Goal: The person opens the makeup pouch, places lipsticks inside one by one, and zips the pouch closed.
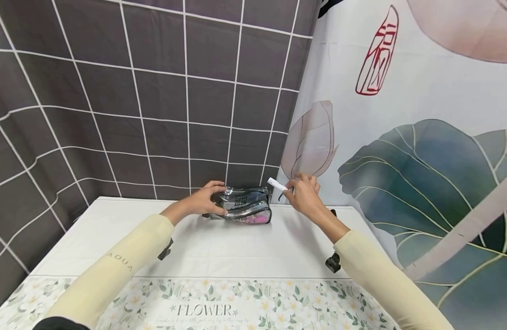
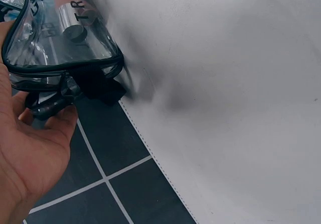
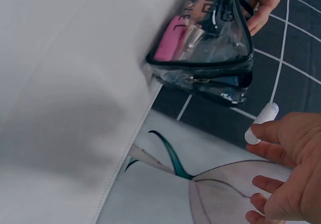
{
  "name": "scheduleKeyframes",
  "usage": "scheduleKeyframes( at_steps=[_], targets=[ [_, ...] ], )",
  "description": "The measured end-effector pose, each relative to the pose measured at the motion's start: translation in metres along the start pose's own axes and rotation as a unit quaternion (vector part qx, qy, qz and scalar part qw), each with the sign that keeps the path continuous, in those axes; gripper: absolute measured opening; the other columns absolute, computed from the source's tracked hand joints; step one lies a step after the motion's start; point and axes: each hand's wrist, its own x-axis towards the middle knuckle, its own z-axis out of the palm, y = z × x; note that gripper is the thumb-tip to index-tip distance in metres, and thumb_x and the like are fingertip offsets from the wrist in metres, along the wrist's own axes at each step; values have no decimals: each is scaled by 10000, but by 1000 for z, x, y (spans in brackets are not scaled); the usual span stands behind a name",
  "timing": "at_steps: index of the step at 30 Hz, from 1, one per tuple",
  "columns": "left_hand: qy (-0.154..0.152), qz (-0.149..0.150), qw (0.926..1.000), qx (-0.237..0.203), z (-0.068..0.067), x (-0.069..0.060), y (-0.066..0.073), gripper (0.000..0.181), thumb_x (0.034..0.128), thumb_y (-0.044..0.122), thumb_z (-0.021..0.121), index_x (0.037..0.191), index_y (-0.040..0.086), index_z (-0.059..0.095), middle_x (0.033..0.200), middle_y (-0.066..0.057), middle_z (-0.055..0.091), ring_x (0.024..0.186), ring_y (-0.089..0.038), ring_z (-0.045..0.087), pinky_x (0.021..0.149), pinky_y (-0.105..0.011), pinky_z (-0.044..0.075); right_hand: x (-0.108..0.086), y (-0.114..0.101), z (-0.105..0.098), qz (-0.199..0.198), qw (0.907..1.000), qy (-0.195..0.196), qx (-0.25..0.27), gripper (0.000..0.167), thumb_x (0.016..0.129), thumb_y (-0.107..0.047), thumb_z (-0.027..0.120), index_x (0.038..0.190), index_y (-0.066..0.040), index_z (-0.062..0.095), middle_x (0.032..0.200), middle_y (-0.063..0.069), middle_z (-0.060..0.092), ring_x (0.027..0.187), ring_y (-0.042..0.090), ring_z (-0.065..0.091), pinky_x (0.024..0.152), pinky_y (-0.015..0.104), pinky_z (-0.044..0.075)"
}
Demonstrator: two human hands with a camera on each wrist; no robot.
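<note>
A transparent toiletry bag (image 1: 242, 211) with black piping lies on the white table against its back edge. At its left end my left hand (image 1: 204, 200) grips it, thumb in front and fingers over the back. The left wrist view shows this hand (image 2: 37, 153) around the dark-trimmed end of the bag (image 2: 100, 43). To the right of the bag, my right hand (image 1: 305, 195) pinches a small white tube (image 1: 277, 184) between thumb and forefinger. Through the bag's clear side in the right wrist view, a pink item (image 3: 173, 39) and other toiletries show.
Behind the table hangs a dark cloth with a white grid (image 1: 208, 142). A white cloth with leaf prints (image 1: 418, 183) hangs at the right. A floral mat (image 1: 204, 298) printed FLOWER covers the front of the white table (image 1: 237, 256).
</note>
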Motion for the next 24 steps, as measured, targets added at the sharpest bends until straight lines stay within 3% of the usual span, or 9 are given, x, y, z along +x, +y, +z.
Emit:
scheduleKeyframes(
  at_steps=[3,4,5,9,11,16,18,20,24],
  targets=[
    [117,215,9996,148,7,11,-23,1002,892,547,910,1681,70,517,1804,-166,323,1624,-516,407,1258,-679,462,2,-7,1,-110,9999,-1,59,248,1073,-202,761,1215,-7,818,1669,321,526,1498,592,408,1196,755,326],
    [124,230,9995,178,7,11,-25,1006,890,554,910,1680,69,518,1800,-171,326,1615,-521,414,1248,-680,471,2,-9,2,-158,9999,-1,71,250,1076,-205,759,1222,-10,816,1668,323,524,1501,587,407,1201,756,319],
    [122,228,9996,138,7,11,-24,1005,888,541,917,1679,68,519,1803,-168,324,1623,-515,407,1257,-676,464,3,-12,2,-206,9998,9,76,250,1079,-208,757,1225,-13,815,1667,323,525,1495,580,411,1197,754,322],
    [42,-15,10000,-33,2,-5,5,975,901,403,916,1690,24,487,1824,-192,290,1662,-520,355,1313,-693,397,5,-21,6,-409,9990,10,154,235,1074,-207,767,1215,-26,817,1665,313,528,1485,560,413,1175,737,331],
    [45,-95,9999,-24,3,-3,4,1001,883,405,935,1695,33,483,1827,-184,289,1665,-521,351,1316,-709,382,5,-25,10,-492,9986,4,180,220,1069,-206,773,1200,-35,822,1661,307,535,1486,557,414,1152,724,347],
    [224,92,9997,100,17,22,-43,1052,840,561,961,1686,114,524,1817,-102,328,1633,-454,416,1288,-659,441,2,-34,19,-687,9974,-1,212,180,1058,-193,789,1156,-48,829,1646,309,550,1483,571,424,1128,718,370],
    [261,115,9995,96,18,23,-46,1049,831,567,965,1682,130,535,1819,-71,335,1632,-412,432,1286,-623,456,1,-38,22,-736,9971,-37,192,180,1057,-195,791,1157,-51,832,1642,313,550,1484,573,419,1129,719,370],
    [243,195,9994,142,16,20,-40,1040,852,547,955,1678,82,526,1809,-127,333,1607,-454,444,1262,-629,478,1,-41,25,-753,9970,-105,152,194,1060,-202,792,1179,-56,836,1651,310,544,1497,569,408,1143,719,363],
    [114,98,9999,-52,2,2,-8,1028,860,475,946,1674,24,510,1807,-193,314,1617,-531,406,1280,-691,436,3,-46,28,-781,9968,-173,35,222,1064,-225,793,1218,-72,843,1677,294,529,1513,547,398,1158,699,359]
  ],
)
